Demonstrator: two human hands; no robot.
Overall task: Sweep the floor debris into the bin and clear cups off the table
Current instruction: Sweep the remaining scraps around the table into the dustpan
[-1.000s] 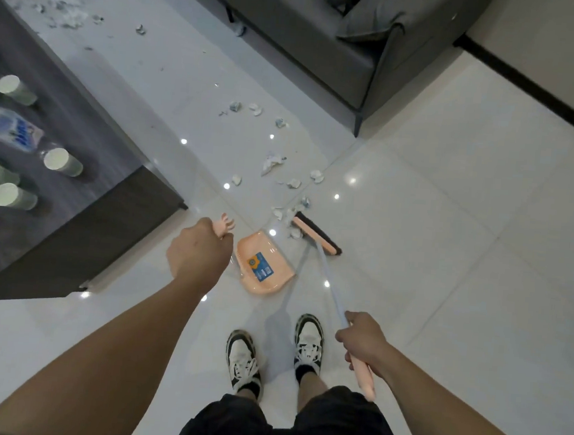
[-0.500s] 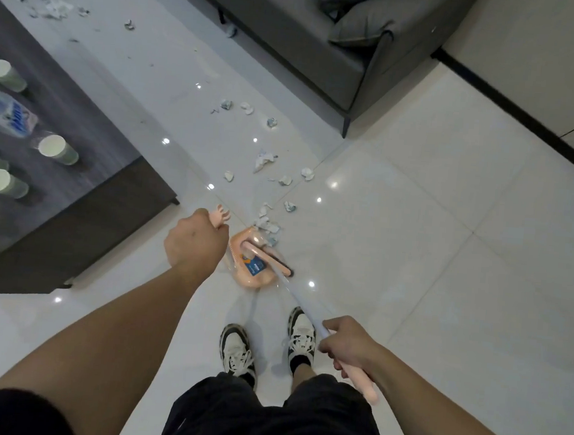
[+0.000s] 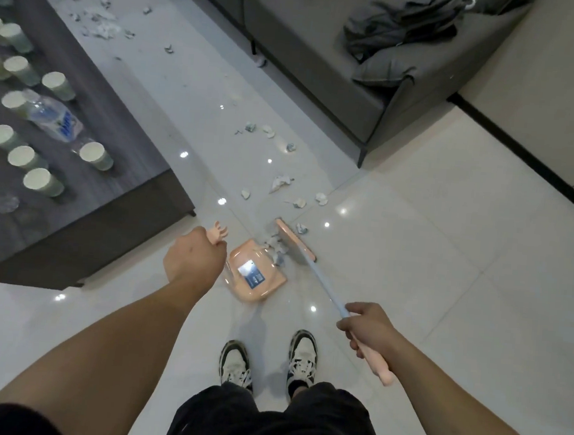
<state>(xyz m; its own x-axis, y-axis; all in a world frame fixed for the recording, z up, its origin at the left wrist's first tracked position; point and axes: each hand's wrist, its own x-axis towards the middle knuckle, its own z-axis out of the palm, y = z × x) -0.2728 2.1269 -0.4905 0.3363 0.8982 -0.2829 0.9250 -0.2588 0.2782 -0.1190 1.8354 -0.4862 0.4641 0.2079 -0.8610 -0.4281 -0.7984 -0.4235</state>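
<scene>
Glossy white tile floor strewn with paper scraps. The broom crowds a few against the dustpan mouth: sweeping underway. Right hand grips the broom, left hand the dustpan handle. Next, pull farther scraps in; cups wait on the desk.

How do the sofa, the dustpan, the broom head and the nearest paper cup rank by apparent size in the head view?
1. Sofa
2. Dustpan
3. Broom head
4. Paper cup
Broom head and cup look close in size; that order is unsure.
</scene>
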